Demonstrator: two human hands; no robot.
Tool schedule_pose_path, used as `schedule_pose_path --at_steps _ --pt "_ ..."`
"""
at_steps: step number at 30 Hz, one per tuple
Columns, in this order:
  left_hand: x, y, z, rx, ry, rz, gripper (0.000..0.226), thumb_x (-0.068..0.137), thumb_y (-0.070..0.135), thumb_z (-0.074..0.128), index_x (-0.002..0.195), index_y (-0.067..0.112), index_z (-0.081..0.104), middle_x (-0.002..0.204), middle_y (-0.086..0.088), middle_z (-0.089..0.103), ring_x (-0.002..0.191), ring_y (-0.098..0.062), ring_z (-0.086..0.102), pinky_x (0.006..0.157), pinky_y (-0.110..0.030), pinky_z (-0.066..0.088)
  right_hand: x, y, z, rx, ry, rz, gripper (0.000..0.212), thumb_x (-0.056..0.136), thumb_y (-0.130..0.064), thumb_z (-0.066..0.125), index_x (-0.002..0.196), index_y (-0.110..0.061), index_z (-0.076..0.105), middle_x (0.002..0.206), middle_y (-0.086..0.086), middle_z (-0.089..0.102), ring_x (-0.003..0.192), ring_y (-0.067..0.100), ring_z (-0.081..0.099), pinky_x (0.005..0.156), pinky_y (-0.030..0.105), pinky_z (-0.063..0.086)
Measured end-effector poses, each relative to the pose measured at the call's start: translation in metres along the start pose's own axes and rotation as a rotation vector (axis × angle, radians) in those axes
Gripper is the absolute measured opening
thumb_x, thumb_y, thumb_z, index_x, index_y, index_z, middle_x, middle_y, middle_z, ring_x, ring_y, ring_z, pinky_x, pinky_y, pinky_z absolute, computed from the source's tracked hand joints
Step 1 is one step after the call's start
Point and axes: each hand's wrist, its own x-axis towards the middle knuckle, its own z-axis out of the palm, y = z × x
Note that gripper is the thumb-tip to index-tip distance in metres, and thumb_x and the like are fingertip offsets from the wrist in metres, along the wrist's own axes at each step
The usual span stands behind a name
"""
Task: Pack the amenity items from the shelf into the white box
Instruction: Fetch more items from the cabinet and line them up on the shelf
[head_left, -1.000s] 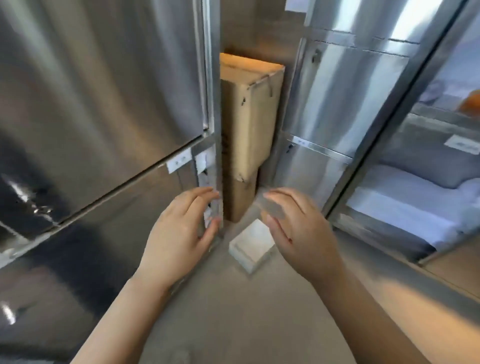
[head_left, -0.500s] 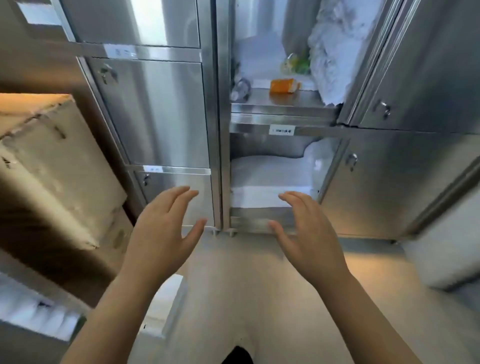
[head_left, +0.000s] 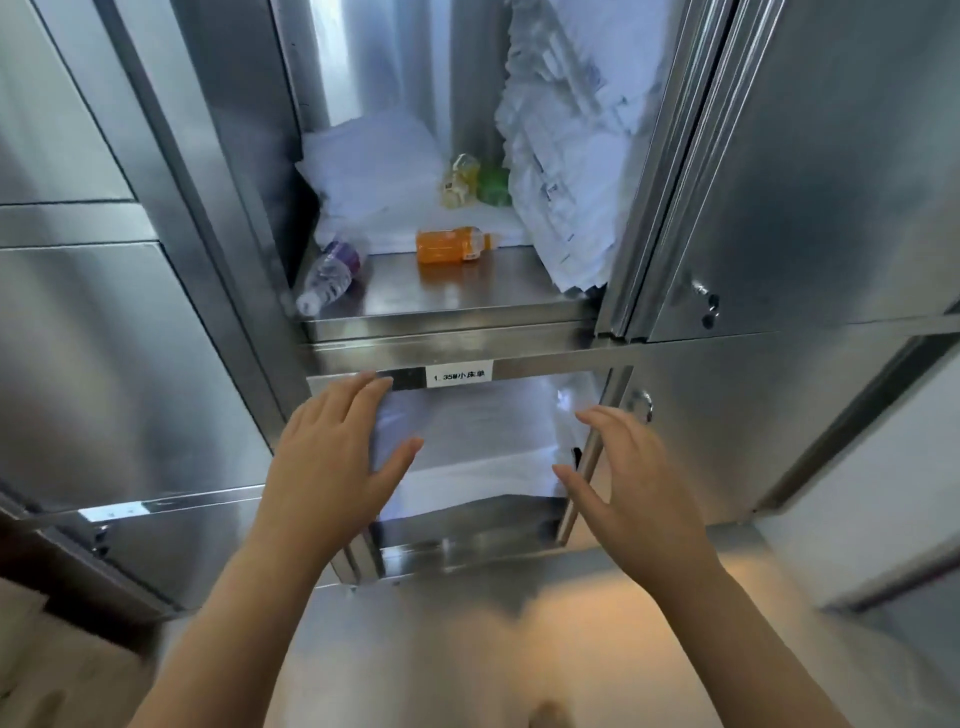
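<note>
An open steel cabinet faces me. Its upper shelf (head_left: 457, 299) holds an orange drink bottle (head_left: 451, 245) lying on its side, a clear water bottle (head_left: 329, 277) at the left, yellow and green packets (head_left: 474, 181) at the back, and a tall stack of white wrapped packs (head_left: 566, 135) on the right. The lower compartment holds folded white linen (head_left: 483, 441). My left hand (head_left: 332, 462) and my right hand (head_left: 631, 483) are raised in front of the lower compartment, fingers spread, holding nothing. The white box is out of view.
Folded white cloth (head_left: 369, 176) lies at the back left of the upper shelf. A label (head_left: 459, 374) sits on the rail between compartments. Shut steel doors (head_left: 810, 171) stand on both sides. A brown cardboard carton (head_left: 67, 670) is at the lower left.
My view has swung from the corner with the carton and white box to the open cabinet and come closer. Both hands stay raised and empty, now in front of the lower compartment.
</note>
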Motion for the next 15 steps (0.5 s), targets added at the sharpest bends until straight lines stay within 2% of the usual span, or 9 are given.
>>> schedule_pose_path --at_steps 3,9,15 --pt "0.052 -0.006 0.026 0.016 -0.005 -0.02 0.06 0.086 0.047 0.055 0.134 0.013 0.047 0.138 -0.006 0.048 0.126 -0.026 0.044 0.106 -0.043 0.035 0.056 0.028 0.019 0.009 -0.032 -0.019 0.05 0.089 -0.046 0.051 0.132 -0.021 0.045 0.135 -0.005 0.047 0.125 0.01 0.039 0.099 0.02 0.028" --pt "0.139 -0.021 0.061 0.042 0.047 -0.152 0.056 0.082 0.033 0.067 0.129 0.007 0.053 0.134 -0.01 0.051 0.123 -0.031 0.048 0.102 -0.046 0.037 0.182 0.063 0.053 0.038 -0.134 -0.159 0.054 0.09 -0.049 0.046 0.135 -0.02 0.042 0.137 -0.005 0.043 0.129 0.011 0.035 0.104 0.02 0.024" --pt "0.205 -0.052 0.08 0.1 0.095 -0.313 0.053 0.085 0.029 0.065 0.131 0.005 0.051 0.134 -0.014 0.05 0.122 -0.035 0.047 0.102 -0.046 0.036 0.295 0.086 0.092 0.025 -0.189 -0.282 0.052 0.09 -0.05 0.045 0.134 -0.022 0.041 0.137 -0.003 0.041 0.125 0.01 0.033 0.098 0.022 0.026"
